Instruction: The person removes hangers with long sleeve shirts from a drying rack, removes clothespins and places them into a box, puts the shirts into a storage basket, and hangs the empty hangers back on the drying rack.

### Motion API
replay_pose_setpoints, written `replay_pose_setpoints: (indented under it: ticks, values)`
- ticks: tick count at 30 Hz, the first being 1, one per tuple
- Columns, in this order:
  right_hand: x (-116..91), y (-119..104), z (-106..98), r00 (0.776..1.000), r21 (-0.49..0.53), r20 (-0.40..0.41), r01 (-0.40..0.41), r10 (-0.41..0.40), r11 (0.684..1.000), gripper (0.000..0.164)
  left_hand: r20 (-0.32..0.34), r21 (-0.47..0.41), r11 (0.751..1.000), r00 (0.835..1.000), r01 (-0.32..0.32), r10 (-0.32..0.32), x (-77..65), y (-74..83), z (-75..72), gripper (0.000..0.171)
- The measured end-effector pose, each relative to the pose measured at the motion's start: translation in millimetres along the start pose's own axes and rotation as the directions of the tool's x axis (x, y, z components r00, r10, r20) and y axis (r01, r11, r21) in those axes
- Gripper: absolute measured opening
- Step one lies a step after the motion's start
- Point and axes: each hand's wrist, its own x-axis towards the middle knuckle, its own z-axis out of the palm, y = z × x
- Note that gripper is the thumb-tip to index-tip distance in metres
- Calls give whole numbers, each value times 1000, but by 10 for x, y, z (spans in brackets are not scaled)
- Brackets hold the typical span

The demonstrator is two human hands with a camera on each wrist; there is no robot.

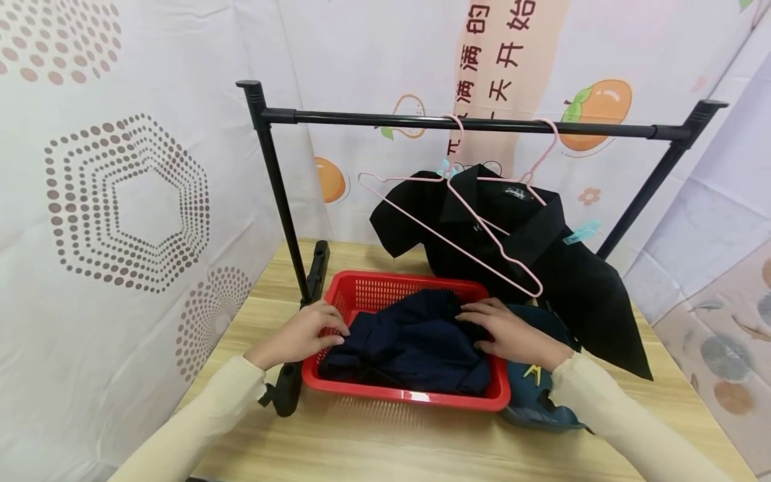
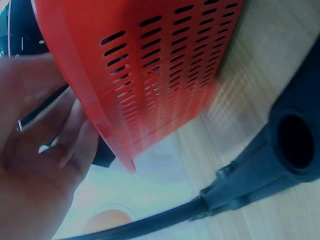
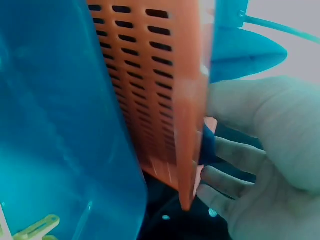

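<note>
A dark navy garment (image 1: 415,338) lies bunched in a red plastic basket (image 1: 415,396) with slotted walls. My left hand (image 1: 307,333) reaches over the basket's left rim, its thumb and fingertips at the garment's left end. On the opposite side my right hand (image 1: 512,329) comes over the right rim and touches the garment's right end, thumb and fingers spread apart. In the wrist views, the left fingers (image 2: 75,132) and right fingers (image 3: 232,165) are loosely bent just inside the rim. What lies under the fingertips is partly hidden.
A black rack (image 1: 385,120) spans the table. From it hang a bare pink hanger (image 1: 452,234) and a black shirt (image 1: 512,207) on another hanger, with a light blue clip (image 1: 583,232). A dark blue basin (image 1: 530,412) holding yellow clips (image 1: 533,373) stands right of the basket.
</note>
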Motion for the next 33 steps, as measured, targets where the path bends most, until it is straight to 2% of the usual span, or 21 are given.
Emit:
replay_pose_setpoints:
  ticks: [2,4,7,9,11,13,16,20,26,32,33]
  values:
    - [-52,15,-29,999,1,-51,2,-2,1000,50,-62,-23,997,995,71,-72,-41,-15,1,10]
    - [-98,29,-55,995,-5,-101,12,-12,1000,47,-104,-62,985,981,160,-166,-87,-30,-2,8]
    - [-154,62,-79,987,-15,-161,26,-28,1000,40,-130,-118,948,942,296,-310,-157,-43,-14,14]
    - [-194,89,-86,982,-25,-188,31,-35,999,36,-129,-134,923,917,360,-377,-205,-56,-19,17]
    - [-233,112,-92,976,-27,-214,33,-38,999,33,-119,-141,905,900,402,-419,-246,-65,-23,19]
    - [-272,133,-96,970,-31,-240,36,-43,999,31,-102,-152,890,889,430,-447,-280,-77,-24,20]
    - [-322,155,-105,962,-23,-269,45,-49,999,31,-49,-226,852,868,472,-494,-311,-88,-35,21]
    - [-372,182,-117,960,11,-278,30,-26,999,31,25,-321,785,834,529,-551,-339,-107,-48,22]
    - [-420,207,-135,965,55,-262,-10,24,998,29,83,-325,753,811,572,-580,-353,-109,-51,25]
    - [-415,231,-189,941,55,-337,-21,39,998,24,109,-355,709,780,609,-616,-335,-105,-56,26]
    - [-416,230,-206,935,55,-351,-25,42,998,24,113,-365,695,771,619,-627,-332,-104,-58,26]
